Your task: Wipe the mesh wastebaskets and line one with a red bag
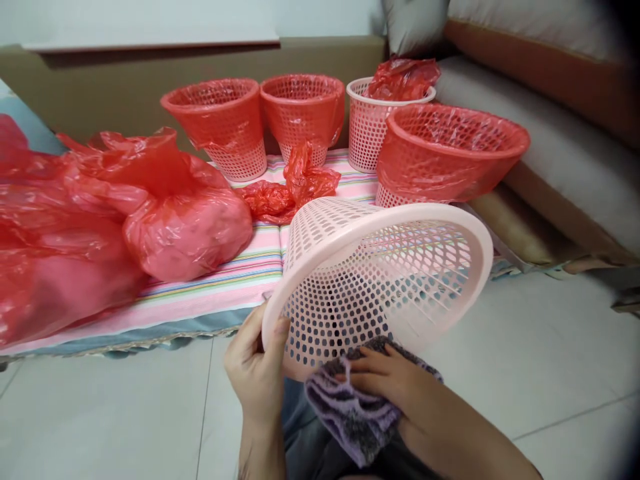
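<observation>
A pink perforated plastic basket (300, 233) lies tilted on its side, its wide mouth facing me. My left hand (263, 360) grips its rim at the lower left, thumb inside and fingers behind. Against the lower rim my right hand (395, 380) presses a folded purple and dark grey cloth (350, 413), its fingers lying over the fabric. Part of the cloth is hidden beneath that hand.
On the striped mat (220, 273) stand a left lined basket (215, 127), a middle lined basket (303, 113), a right lined basket (450, 147) and a pale basket (363, 133). Filled red bags (185, 227) lie left, a crumpled red bag (305, 183) centrally. Cushions (560, 147) are stacked right.
</observation>
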{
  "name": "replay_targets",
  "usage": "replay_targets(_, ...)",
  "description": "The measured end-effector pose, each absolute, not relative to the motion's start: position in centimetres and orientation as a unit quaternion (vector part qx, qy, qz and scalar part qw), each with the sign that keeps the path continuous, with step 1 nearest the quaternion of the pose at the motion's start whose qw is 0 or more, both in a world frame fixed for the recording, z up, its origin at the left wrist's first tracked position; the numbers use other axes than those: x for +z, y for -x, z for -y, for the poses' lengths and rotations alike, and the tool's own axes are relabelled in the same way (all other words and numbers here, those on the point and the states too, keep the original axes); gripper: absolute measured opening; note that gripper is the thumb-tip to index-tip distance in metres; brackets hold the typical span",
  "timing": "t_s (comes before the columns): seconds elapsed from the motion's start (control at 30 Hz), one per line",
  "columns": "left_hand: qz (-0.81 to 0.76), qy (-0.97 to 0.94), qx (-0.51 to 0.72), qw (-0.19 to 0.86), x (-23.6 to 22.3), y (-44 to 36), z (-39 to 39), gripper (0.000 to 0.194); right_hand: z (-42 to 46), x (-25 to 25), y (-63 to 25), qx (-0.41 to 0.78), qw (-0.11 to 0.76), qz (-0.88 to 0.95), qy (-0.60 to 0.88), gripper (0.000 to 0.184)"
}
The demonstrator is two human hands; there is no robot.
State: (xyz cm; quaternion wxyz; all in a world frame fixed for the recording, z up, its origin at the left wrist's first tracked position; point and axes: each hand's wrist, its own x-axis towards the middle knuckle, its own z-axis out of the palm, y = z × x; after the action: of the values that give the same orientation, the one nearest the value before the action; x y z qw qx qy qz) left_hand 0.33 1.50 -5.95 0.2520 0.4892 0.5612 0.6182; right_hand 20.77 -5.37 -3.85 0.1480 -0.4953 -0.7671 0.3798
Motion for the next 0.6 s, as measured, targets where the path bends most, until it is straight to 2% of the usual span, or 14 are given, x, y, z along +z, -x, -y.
replay_targets(0.1,-0.573,-0.470,0.618,0.263,-5.9,-0.3,-1.4,0.031,2.0,-2.2,-20.9,0.332,0.207,0.767,0.508,0.069)
replay_targets(0.2,-0.575,-0.456,0.620,0.277,-5.7,-0.4,-1.3,0.033,-3.4,-2.7,-20.2,0.246,0.248,0.753,0.558,0.069)
replay_targets(0.3,-0.578,-0.459,0.615,0.278,-5.6,-0.4,-1.1,0.033,-9.2,-5.1,-18.4,0.183,0.191,0.760,0.594,0.061)
replay_targets(0.47,-0.596,-0.455,0.596,0.287,-5.8,0.2,-0.9,0.031,-14.0,-10.1,-15.8,0.203,0.134,0.757,0.607,0.043)
replay_targets(0.6,-0.572,-0.490,0.596,0.276,-5.4,-0.1,-1.3,0.020,-13.8,-12.6,-15.4,0.211,0.119,0.753,0.612,0.051)
